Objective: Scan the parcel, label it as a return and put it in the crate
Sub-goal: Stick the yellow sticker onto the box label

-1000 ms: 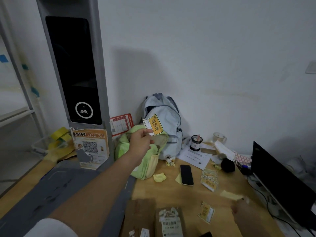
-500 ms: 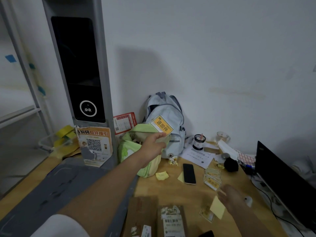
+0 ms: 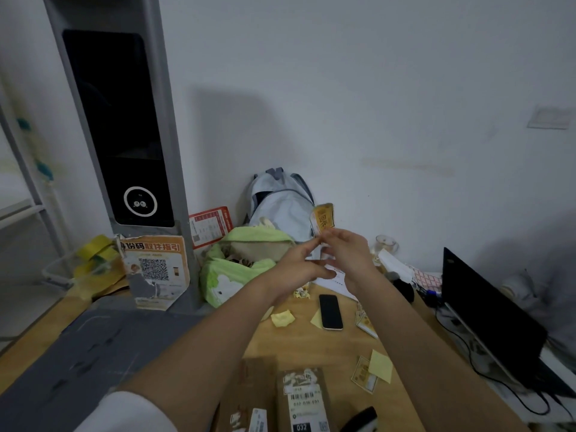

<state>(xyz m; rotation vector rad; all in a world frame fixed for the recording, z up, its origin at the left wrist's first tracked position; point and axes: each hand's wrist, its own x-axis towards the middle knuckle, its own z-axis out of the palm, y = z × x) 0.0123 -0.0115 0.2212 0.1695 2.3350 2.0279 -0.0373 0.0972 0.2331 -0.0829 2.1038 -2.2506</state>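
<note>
Two of your bare hands meet in the air above the wooden desk (image 3: 311, 347), and everything here is placed from that desk. Largest is the tall grey scanner kiosk with its black screen (image 3: 124, 126), standing at the desk's far left with an orange QR-code poster (image 3: 155, 269) on its base. At the desk's right edge stands a black monitor (image 3: 486, 310). Against the wall at the back of the desk leans a pale blue backpack (image 3: 282, 204), with a light green fabric bag (image 3: 240, 269) in front of it. At the desk's near edge lies the brown cardboard parcel with a white barcode label (image 3: 300, 400); neither hand touches it. A black smartphone (image 3: 330, 311) lies flat mid-desk, and a loose yellow sticky note (image 3: 381, 366) sits to the parcel's right. Your left hand (image 3: 296, 266) has its fingers pinched together right beside your right hand (image 3: 347, 254), whose fingertips are clamped on the lower edge of a small orange-and-white return sticker (image 3: 323, 218), held upright and curled above the desk. Whether your left fingertips also touch the sticker, you cannot tell.
</note>
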